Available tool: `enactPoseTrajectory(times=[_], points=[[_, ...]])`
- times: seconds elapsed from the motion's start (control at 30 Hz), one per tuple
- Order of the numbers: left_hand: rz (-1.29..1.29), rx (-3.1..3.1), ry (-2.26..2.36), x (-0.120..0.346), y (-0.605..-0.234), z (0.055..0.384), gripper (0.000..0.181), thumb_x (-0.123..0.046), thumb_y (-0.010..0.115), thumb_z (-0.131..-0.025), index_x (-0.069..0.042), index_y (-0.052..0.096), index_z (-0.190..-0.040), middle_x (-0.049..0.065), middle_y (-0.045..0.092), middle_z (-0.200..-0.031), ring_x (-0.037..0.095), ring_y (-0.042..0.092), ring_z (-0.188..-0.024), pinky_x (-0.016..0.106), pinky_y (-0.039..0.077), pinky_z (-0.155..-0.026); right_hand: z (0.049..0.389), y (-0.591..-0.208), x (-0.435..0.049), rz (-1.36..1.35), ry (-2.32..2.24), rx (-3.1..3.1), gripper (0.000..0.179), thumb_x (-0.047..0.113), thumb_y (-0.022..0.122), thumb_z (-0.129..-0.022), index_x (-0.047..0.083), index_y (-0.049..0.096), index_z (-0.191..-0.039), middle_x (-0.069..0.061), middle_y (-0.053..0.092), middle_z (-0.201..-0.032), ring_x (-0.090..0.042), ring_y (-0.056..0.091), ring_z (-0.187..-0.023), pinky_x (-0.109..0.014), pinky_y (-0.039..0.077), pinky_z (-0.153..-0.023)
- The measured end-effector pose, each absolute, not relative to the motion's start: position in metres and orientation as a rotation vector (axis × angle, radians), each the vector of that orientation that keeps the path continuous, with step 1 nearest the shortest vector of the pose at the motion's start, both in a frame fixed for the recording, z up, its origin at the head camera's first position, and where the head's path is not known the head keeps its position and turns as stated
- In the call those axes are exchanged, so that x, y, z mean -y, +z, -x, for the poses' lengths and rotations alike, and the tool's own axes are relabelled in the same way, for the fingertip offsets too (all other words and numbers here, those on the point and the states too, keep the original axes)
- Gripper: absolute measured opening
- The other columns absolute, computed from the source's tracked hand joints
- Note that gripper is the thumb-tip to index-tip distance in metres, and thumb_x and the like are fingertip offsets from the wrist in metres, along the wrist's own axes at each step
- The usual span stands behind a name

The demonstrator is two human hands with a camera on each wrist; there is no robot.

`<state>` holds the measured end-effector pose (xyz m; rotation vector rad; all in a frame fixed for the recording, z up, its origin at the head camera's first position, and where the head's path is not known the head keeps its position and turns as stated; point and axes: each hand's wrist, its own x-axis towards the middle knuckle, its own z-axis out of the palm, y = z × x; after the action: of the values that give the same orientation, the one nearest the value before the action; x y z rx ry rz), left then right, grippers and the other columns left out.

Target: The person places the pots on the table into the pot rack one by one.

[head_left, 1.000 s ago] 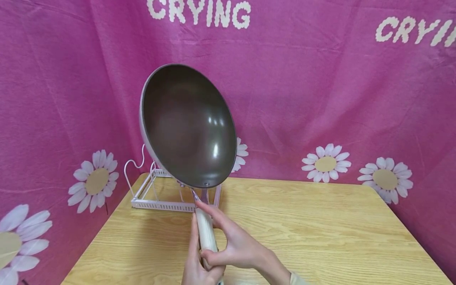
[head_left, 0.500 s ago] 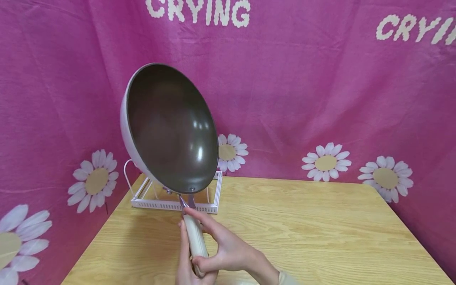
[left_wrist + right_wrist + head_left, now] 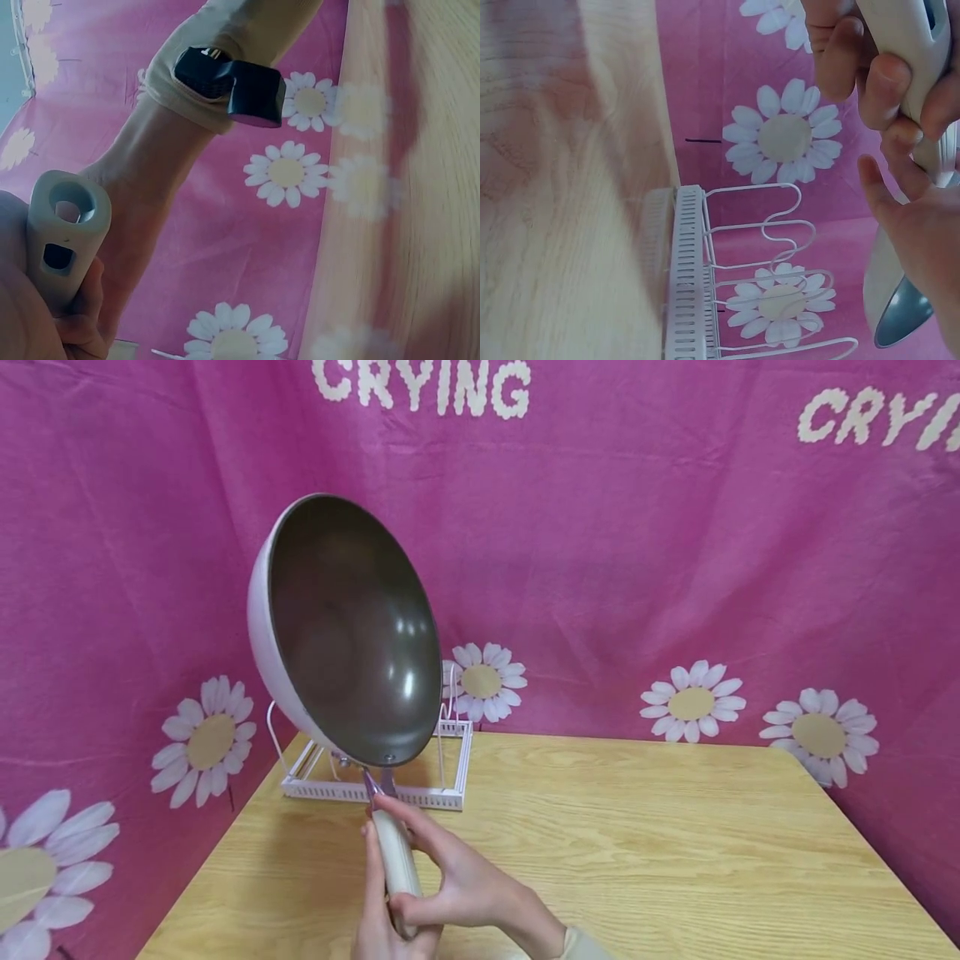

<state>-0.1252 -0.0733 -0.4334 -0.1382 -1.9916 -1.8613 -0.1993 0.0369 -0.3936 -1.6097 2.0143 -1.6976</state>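
Note:
A deep frying pan (image 3: 348, 627) with a dark inside and a pale outside is held up and tilted, its bowl raised and its inside facing right. Both hands grip its cream handle (image 3: 397, 860). My right hand (image 3: 457, 877) wraps it from the right, thumb and forefinger showing along it. Lower down on the left, my left hand (image 3: 386, 927) holds the same handle, partly cut off by the frame's bottom edge. In the left wrist view the handle's end (image 3: 69, 217) shows a hanging hole. Behind the pan, a white wire rack (image 3: 442, 797) stands on the table, partly hidden by it.
The rack's curved wire dividers (image 3: 780, 225) stick up from its slotted base in the right wrist view. The wooden table (image 3: 637, 852) reaches to a pink cloth backdrop (image 3: 600, 568) printed with daisies, which also closes off the left side.
Both hands have carried the pan to the left, quickly at first and then a little more. The pan has turned further, showing more of its pale outside. More of the rack's right side is uncovered.

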Motion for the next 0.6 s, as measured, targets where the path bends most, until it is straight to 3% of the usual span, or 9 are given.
enactPoseTrajectory(times=[0.03,0.1,0.2,0.23,0.27,0.37,0.47,0.5,0.6], points=[[0.116,2.073,-1.722,0.074,-0.432,0.124,0.101,0.002,0.068,-0.081,-0.039,0.018,-0.158,0.013,0.049,-0.147,0.000,0.054,-0.095,0.007,0.039,-0.066,0.200,-0.394,-0.036,1.606,-1.712,-1.995,0.089,0.005,0.070,-0.084,0.011,0.021,-0.157,-0.016,0.042,-0.152,-0.017,0.050,-0.133,-0.033,0.041,-0.112],[0.053,2.195,-1.318,0.075,-0.432,0.122,0.122,0.009,0.071,-0.062,-0.020,0.006,-0.161,0.031,0.029,-0.155,0.013,0.052,-0.108,0.009,0.041,-0.072,0.200,-0.395,-0.035,1.599,-1.739,-1.958,0.088,0.003,0.069,-0.084,0.009,0.020,-0.157,-0.018,0.043,-0.151,-0.019,0.050,-0.135,-0.033,0.040,-0.113],[0.056,2.229,-1.305,0.078,-0.433,0.122,0.126,0.011,0.071,-0.061,-0.025,0.004,-0.161,0.032,0.031,-0.153,0.018,0.053,-0.098,0.011,0.042,-0.068,0.199,-0.398,-0.033,1.577,-1.768,-1.925,0.088,0.001,0.068,-0.084,0.010,0.019,-0.157,-0.020,0.046,-0.149,-0.020,0.050,-0.135,-0.032,0.040,-0.113],[0.062,2.235,-1.327,0.079,-0.433,0.122,0.126,0.013,0.070,-0.061,-0.026,0.004,-0.161,0.032,0.030,-0.153,0.012,0.051,-0.097,0.011,0.042,-0.066,0.199,-0.399,-0.033,1.566,-1.775,-1.922,0.089,0.001,0.068,-0.084,0.010,0.020,-0.157,-0.020,0.046,-0.149,-0.020,0.050,-0.135,-0.031,0.040,-0.113],[0.072,2.220,-1.461,0.081,-0.433,0.123,0.124,0.015,0.068,-0.066,-0.036,0.005,-0.160,0.030,0.028,-0.153,0.008,0.048,-0.094,0.009,0.040,-0.065,0.199,-0.400,-0.032,1.557,-1.780,-1.918,0.088,0.001,0.068,-0.084,0.011,0.020,-0.157,-0.020,0.045,-0.149,-0.019,0.050,-0.135,-0.031,0.040,-0.113],[0.069,2.257,-1.473,0.085,-0.433,0.123,0.122,0.011,0.069,-0.068,-0.033,0.003,-0.160,0.032,0.029,-0.152,0.002,0.048,-0.085,0.010,0.040,-0.063,0.199,-0.402,-0.030,1.546,-1.792,-1.910,0.089,0.000,0.067,-0.083,0.013,0.020,-0.158,-0.019,0.042,-0.151,-0.019,0.049,-0.135,-0.032,0.040,-0.113],[0.069,2.283,-1.398,0.087,-0.428,0.120,0.118,0.004,0.071,-0.067,-0.023,0.006,-0.161,0.035,0.036,-0.150,0.012,0.058,-0.083,0.017,0.046,-0.064,0.199,-0.403,-0.027,1.549,-1.795,-1.904,0.089,-0.001,0.066,-0.082,0.012,0.020,-0.158,-0.018,0.040,-0.152,-0.019,0.049,-0.135,-0.033,0.041,-0.112],[0.065,2.300,-1.251,0.088,-0.427,0.119,0.121,0.003,0.073,-0.062,-0.013,0.006,-0.161,0.037,0.039,-0.147,0.018,0.060,-0.083,0.021,0.049,-0.066,0.199,-0.403,-0.026,1.556,-1.794,-1.905,0.089,-0.002,0.066,-0.083,0.011,0.020,-0.158,-0.019,0.041,-0.152,-0.020,0.049,-0.135,-0.032,0.042,-0.112],[0.031,2.311,-1.160,0.088,-0.423,0.116,0.118,-0.002,0.075,-0.061,-0.013,0.011,-0.160,0.036,0.049,-0.140,0.027,0.064,-0.087,0.031,0.053,-0.069,0.200,-0.403,-0.025,1.568,-1.794,-1.911,0.089,-0.003,0.067,-0.082,0.009,0.019,-0.157,-0.021,0.043,-0.150,-0.022,0.050,-0.135,-0.031,0.043,-0.110]])
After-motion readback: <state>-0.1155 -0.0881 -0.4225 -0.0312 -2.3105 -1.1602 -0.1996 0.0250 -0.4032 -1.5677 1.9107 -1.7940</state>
